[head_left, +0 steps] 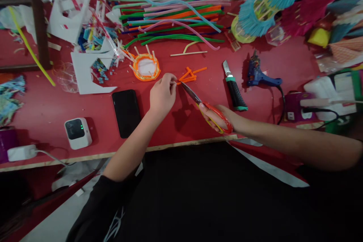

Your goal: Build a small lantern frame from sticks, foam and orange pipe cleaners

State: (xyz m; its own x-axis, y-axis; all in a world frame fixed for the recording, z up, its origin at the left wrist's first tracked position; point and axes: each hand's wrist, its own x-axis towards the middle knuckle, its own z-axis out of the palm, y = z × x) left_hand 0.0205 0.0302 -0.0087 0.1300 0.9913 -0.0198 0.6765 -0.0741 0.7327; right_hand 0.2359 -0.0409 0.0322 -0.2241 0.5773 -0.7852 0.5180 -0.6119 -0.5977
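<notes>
My right hand [217, 117] grips a pair of scissors [194, 95] with red and yellow handles. Their blades point up and left, and the tips reach the end of an orange strip at my left fingertips. My left hand [164, 92] is closed in a pinch on that orange pipe cleaner [178, 83], mostly hidden by the fingers. Just beyond the blade tips lie several short orange pipe cleaner pieces [188, 75]. Above my left hand sits a round white base [146, 67] with an orange rim and short wooden sticks standing around it.
Colourful pipe cleaners [176, 15] lie across the back. To the right are a utility knife [233, 87], a blue glue gun [261, 73] and turquoise paper ornaments [256, 17]. A black phone [126, 113] and a small white device [78, 133] rest at left, below white scraps [82, 77].
</notes>
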